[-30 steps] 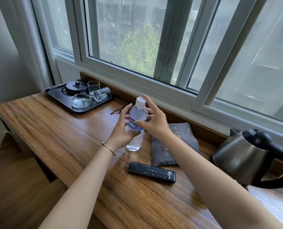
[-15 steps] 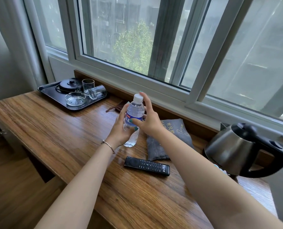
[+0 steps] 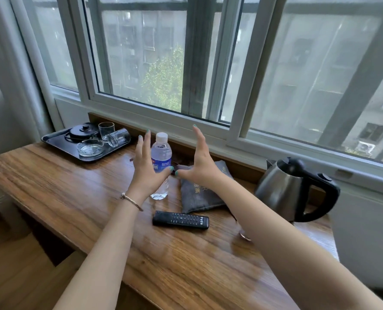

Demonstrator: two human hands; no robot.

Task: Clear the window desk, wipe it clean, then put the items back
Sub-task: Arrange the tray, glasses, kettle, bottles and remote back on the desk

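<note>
While both of our hands hover over the middle of the desk [image 3: 51,182], the water bottle [image 3: 161,157] stands upright on the wood, its long axis vertical and its white cap toward the window. It sits between our palms but not centred: our left hand [image 3: 147,166] is just beside it, partly in front of its label from where we look, and we cannot tell whether the palm grazes the plastic. Our right hand [image 3: 203,162] is plainly apart from it, to the right, above the grey pouch [image 3: 199,195].

Both hands are spread, fingers straight and pointing up and away from us, thumbs turned inward until their tips nearly meet low in front of the bottle. Neither holds anything; the grip is released on both sides. Both forearms reach in from the near edge, the left wrist wearing a thin bracelet [image 3: 131,199].

We judge that whichever move comes next turns on that gap. The left hand is the nearer one and would only need to curl around the bottle's waist, while the right would have to travel left to meet it. Because the bottle is tall and narrow, a push from one side alone could tip it.

Near us lies the black remote [image 3: 180,219], long axis left to right. To the right stands the steel kettle [image 3: 284,189]; far left, the black tray [image 3: 51,139] carries glasses, an ashtray and a lidded pot.
</note>
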